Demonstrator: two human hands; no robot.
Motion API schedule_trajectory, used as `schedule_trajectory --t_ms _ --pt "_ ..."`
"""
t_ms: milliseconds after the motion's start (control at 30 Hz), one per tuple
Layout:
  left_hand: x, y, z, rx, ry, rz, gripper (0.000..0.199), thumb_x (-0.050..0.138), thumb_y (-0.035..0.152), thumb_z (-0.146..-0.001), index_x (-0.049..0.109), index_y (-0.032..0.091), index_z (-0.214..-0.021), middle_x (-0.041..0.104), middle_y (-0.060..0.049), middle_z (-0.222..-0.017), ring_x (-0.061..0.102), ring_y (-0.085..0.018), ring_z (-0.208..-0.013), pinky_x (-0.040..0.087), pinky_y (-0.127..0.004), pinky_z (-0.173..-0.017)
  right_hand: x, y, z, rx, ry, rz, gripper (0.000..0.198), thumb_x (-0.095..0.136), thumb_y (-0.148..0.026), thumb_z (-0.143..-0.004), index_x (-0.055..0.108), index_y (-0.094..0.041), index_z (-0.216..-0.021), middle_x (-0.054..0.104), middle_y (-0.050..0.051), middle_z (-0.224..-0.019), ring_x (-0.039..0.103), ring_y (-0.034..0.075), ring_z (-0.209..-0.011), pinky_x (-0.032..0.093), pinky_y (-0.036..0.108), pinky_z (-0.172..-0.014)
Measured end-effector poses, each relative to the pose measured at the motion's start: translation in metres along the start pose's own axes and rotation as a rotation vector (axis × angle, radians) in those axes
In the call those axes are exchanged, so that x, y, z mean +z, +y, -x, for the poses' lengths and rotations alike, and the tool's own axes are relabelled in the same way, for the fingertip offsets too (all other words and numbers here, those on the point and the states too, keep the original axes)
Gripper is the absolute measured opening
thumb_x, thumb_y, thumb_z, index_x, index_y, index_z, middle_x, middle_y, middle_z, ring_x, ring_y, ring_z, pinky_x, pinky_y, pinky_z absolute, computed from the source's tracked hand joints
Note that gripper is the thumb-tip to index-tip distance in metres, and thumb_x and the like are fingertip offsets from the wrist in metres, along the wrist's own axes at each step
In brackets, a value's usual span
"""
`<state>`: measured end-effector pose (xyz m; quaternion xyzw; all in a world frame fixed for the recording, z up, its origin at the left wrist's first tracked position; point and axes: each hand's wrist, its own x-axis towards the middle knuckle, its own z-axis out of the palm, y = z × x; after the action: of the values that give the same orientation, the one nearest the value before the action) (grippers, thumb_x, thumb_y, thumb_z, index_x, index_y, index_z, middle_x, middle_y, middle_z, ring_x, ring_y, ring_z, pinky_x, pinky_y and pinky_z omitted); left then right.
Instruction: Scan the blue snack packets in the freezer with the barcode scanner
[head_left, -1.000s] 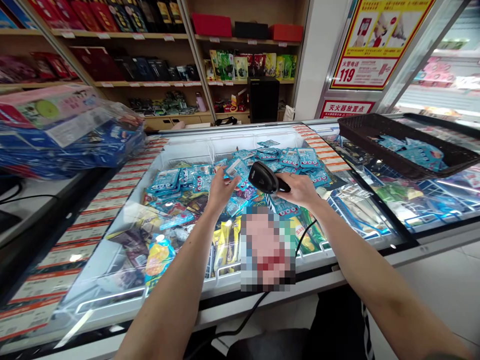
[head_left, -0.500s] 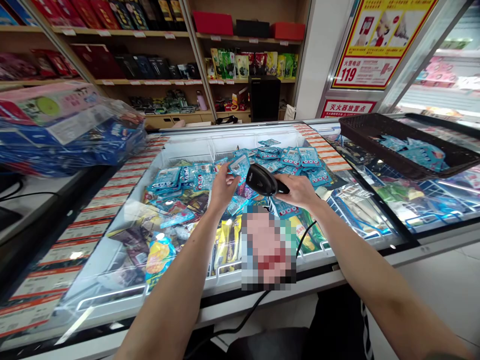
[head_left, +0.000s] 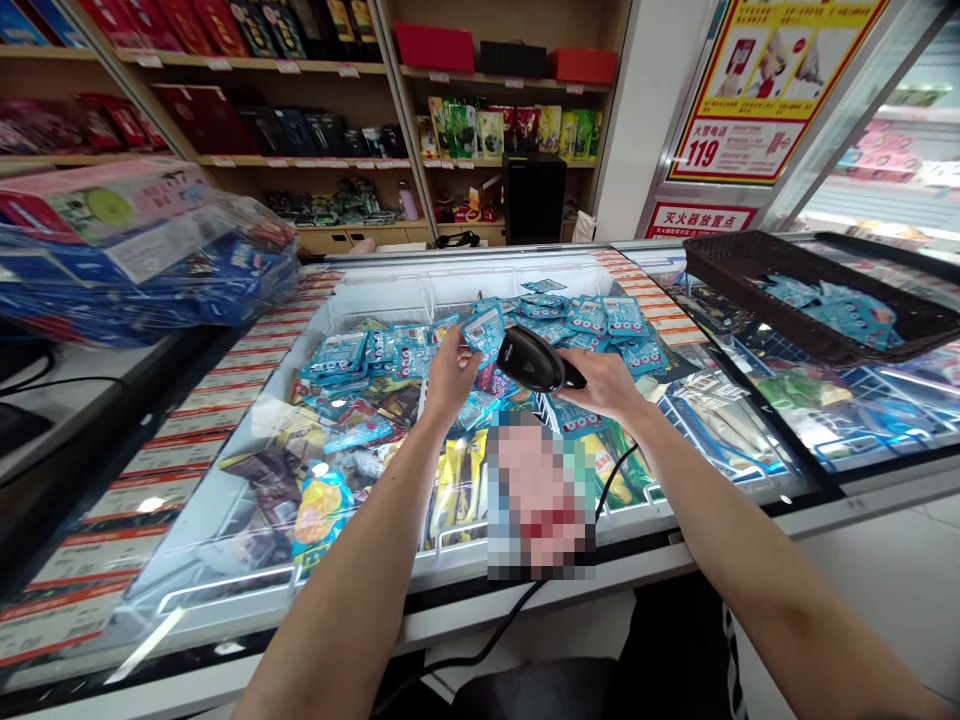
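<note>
My left hand [head_left: 451, 376] pinches a small light-blue packet [head_left: 485, 333] by its left side, its printed face turned up toward me. In my right hand [head_left: 604, 384] is a black barcode scanner [head_left: 529, 360], gripped by the handle, its head close beside the packet. The scanner's cable [head_left: 615, 470] hangs from under my right hand. Both hands are over the glass top of a display freezer, above more blue packets [head_left: 589, 316] that lie spread and overlapping. Where the scanner's window points is hidden from me.
A brown basket [head_left: 787, 330] with several blue packets stands at the right. Plastic-wrapped boxes [head_left: 135, 240] are stacked at the left. Price-label strips [head_left: 142, 480] run along the glass. Stocked shelves [head_left: 315, 160] stand behind. A pixelated patch covers part of the near freezer edge.
The whole view has shifted slightly. Both hands keep their holds, with the packet and the scanner in nearly the same position to each other.
</note>
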<state>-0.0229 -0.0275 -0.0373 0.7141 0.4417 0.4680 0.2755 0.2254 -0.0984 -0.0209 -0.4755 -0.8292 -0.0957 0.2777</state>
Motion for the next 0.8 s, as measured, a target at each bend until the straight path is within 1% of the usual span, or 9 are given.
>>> schedule_trajectory --t_ms 367,467,533,633,733,800 --pt "-0.001 -0.004 -0.001 0.005 0.062 -0.037 0.037 0.051 0.029 -0.076 0.046 0.02 -0.112 0.056 -0.002 -0.087 0.056 -0.013 -0.078 0.049 -0.029 -0.073 0.001 0.002 0.0 -0.019 -0.021 -0.003 0.04 0.058 -0.042 -0.079 0.055 -0.022 -0.113 0.067 0.004 -0.098 0.063 0.019 -0.083 0.043 0.027 -0.067" --pt "-0.001 -0.004 -0.001 0.009 0.059 -0.037 0.037 0.051 0.029 -0.077 0.045 0.02 -0.113 0.055 -0.002 -0.088 0.056 -0.013 -0.077 0.049 -0.028 -0.071 0.0 0.002 0.0 -0.026 -0.002 -0.008 0.04 0.058 -0.042 -0.079 0.055 -0.021 -0.113 0.067 0.004 -0.098 0.063 0.019 -0.082 0.043 0.026 -0.067" --pt "-0.001 -0.003 -0.001 0.024 0.066 -0.044 0.04 0.049 0.029 -0.078 0.043 0.02 -0.117 0.056 -0.003 -0.091 0.056 -0.013 -0.078 0.049 -0.028 -0.072 0.0 0.002 0.001 -0.018 0.006 -0.007 0.041 0.058 -0.042 -0.079 0.055 -0.021 -0.113 0.067 0.005 -0.098 0.063 0.019 -0.082 0.043 0.026 -0.066" --pt "-0.002 0.0 0.001 0.057 0.156 -0.102 0.048 0.048 0.028 -0.08 0.036 0.02 -0.126 0.055 -0.006 -0.099 0.056 -0.014 -0.081 0.047 -0.029 -0.074 0.0 0.005 0.001 0.029 0.027 0.016 0.042 0.058 -0.041 -0.078 0.055 -0.02 -0.115 0.068 0.006 -0.098 0.063 0.02 -0.081 0.043 0.027 -0.066" --pt "-0.008 0.003 0.003 0.051 0.322 -0.223 0.053 0.046 0.027 -0.081 0.032 0.02 -0.132 0.054 -0.008 -0.105 0.054 -0.016 -0.089 0.045 -0.032 -0.08 0.0 0.008 0.002 0.081 0.083 0.041 0.043 0.059 -0.037 -0.077 0.054 -0.021 -0.116 0.068 0.005 -0.097 0.064 0.021 -0.082 0.044 0.028 -0.067" --pt "-0.014 0.002 0.004 0.037 0.414 -0.296 0.052 0.044 0.025 -0.082 0.032 0.02 -0.133 0.053 -0.009 -0.109 0.053 -0.019 -0.098 0.043 -0.035 -0.086 0.0 0.01 0.002 0.115 0.124 0.051 0.044 0.059 -0.035 -0.077 0.053 -0.02 -0.118 0.069 0.006 -0.096 0.064 0.021 -0.082 0.044 0.028 -0.067"
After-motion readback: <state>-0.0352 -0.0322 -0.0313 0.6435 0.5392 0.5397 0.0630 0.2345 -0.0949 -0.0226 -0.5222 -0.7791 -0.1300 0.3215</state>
